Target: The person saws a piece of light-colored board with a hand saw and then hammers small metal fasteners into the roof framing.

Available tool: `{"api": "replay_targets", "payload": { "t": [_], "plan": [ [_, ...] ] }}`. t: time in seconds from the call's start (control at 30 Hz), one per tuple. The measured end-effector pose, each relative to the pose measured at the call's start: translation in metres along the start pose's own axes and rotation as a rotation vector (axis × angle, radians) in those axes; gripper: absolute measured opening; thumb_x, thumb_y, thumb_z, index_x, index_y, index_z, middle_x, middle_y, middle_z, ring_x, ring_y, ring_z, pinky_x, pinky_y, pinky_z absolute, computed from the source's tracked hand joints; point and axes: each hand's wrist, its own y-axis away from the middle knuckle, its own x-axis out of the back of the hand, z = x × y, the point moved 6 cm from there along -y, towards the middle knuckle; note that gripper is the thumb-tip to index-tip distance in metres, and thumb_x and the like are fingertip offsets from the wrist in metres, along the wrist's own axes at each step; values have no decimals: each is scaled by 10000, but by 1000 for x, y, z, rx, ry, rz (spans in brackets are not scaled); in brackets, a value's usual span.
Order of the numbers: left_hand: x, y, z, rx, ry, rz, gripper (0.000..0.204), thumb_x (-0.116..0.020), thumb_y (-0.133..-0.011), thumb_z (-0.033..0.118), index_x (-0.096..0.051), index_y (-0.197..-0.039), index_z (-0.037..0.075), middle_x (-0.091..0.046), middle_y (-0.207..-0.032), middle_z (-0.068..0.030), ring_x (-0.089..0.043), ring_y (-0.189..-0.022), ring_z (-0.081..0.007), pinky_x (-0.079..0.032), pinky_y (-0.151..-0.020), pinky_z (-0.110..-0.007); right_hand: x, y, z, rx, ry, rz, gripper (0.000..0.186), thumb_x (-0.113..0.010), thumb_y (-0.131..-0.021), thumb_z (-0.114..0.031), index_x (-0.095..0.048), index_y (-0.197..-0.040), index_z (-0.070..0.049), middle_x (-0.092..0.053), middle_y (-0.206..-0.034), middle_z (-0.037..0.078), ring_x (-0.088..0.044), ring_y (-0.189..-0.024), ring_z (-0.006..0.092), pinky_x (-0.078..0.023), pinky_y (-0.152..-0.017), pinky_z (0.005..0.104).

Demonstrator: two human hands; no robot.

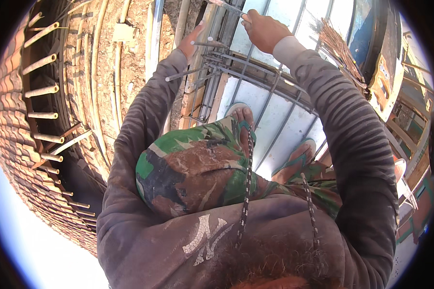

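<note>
My right hand is closed around a slim tool at the top of the view. The tool points left from my fist; its far end runs near the upper edge and I cannot make out its kind. My left hand is open, its fingers stretched along the edge of a wooden formwork board, beside jutting steel bar ends. Between the hands runs a bundle of reinforcing bars with stirrups. Whether the tool touches the wood or steel I cannot tell.
My sandalled feet stand on pale panels crossed by a rebar grid. A twig broom lies at the upper right. Bamboo poles line an earthen-looking surface at left, beyond which are roof tiles and projecting bamboo ends.
</note>
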Motion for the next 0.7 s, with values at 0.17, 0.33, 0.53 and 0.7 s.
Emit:
{"api": "replay_targets", "payload": {
  "t": [0.17,0.33,0.53,0.7],
  "plan": [
    [46,41,-65,-196,-351,-120,854,-410,-1051,655,-294,-1636,43,-307,-1686,-152,-240,-1573,-250,-204,-1280,-394,15,-3,-22,66,16,-41,361,-421,-1076,-337,-567,-1154,-17,-718,-998,288,-696,-960,491,-534,-860,596],
    [27,87,-73,172,-108,28,982,-450,-972,769,-265,-1655,88,-175,-1737,-145,-95,-1613,-287,-79,-1299,-464,16,-5,-7,59,45,-22,350,-420,-1075,-322,-565,-1142,-11,-719,-987,287,-700,-941,491,-539,-849,595],
    [31,89,-74,163,-86,-2,958,-460,-968,764,-275,-1660,127,-167,-1744,-130,-64,-1617,-272,-68,-1284,-508,-1,-7,-6,68,-21,36,360,-430,-1089,-354,-549,-1192,-29,-729,-1010,273,-703,-940,482,-537,-857,583],
    [31,89,-78,190,-102,22,975,-496,-955,746,-241,-1670,134,-192,-1739,-119,-126,-1609,-247,-109,-1286,-477,-5,-8,1,57,-45,23,412,-431,-1109,-393,-560,-1257,-32,-727,-1022,295,-703,-950,486,-534,-860,571]
  ]
}}
